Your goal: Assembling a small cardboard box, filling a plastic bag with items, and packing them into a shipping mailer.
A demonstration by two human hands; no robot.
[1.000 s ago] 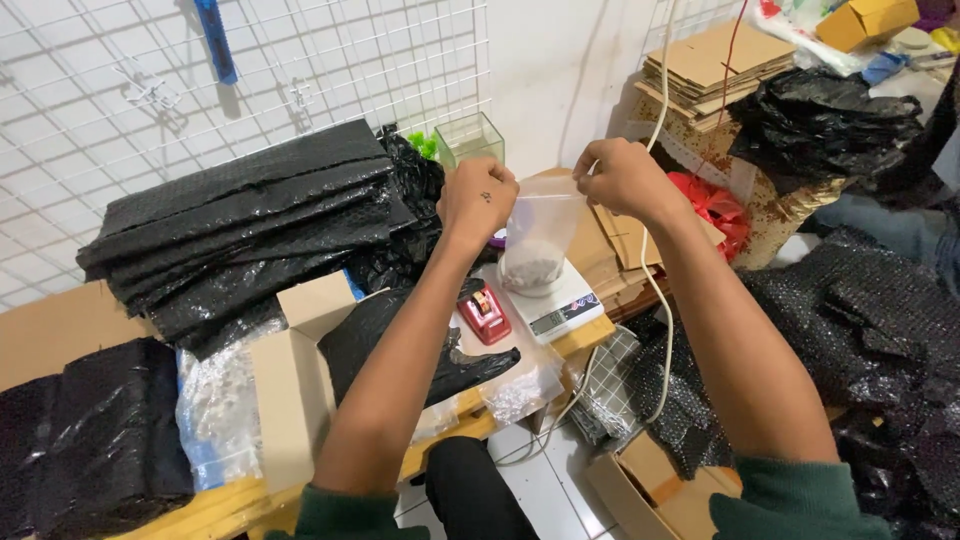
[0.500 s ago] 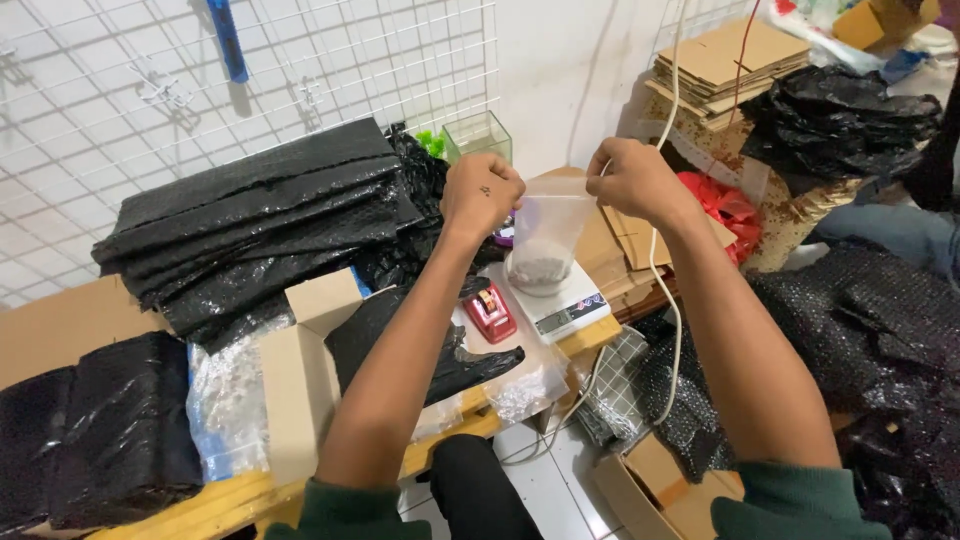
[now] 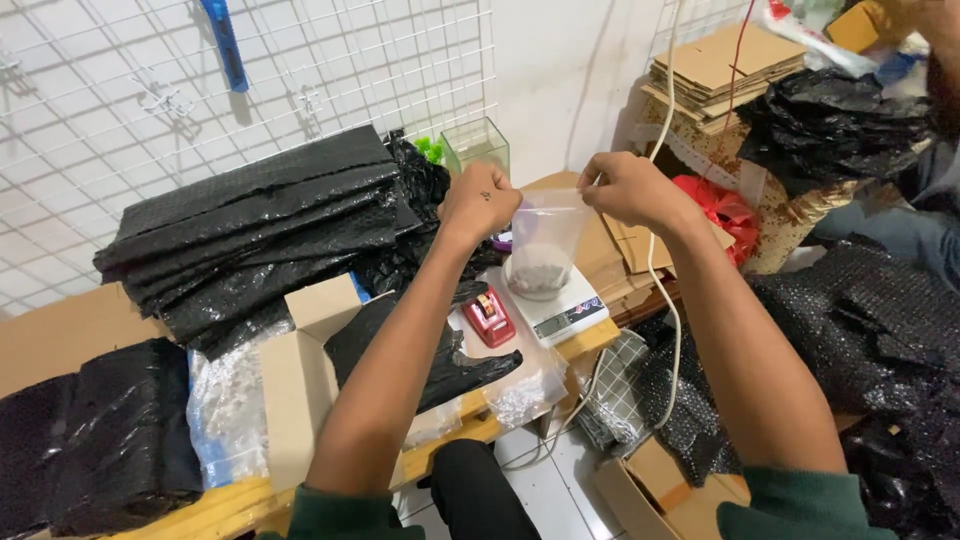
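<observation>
In the head view, a small clear plastic bag is being held up by its top edge, pinched at the left corner by the left hand and at the right corner by the right hand, the fingers of both being clenched on the plastic. The bag is hanging upright, its upper part see-through and slack, its bottom filled with pale grey grains. Its base is resting on a white kitchen scale being carried near the front edge of the wooden bench. A red tape dispenser is lying just beside the scale. Folded black plastic sheets are being stacked toward the bench's back edge.
</observation>
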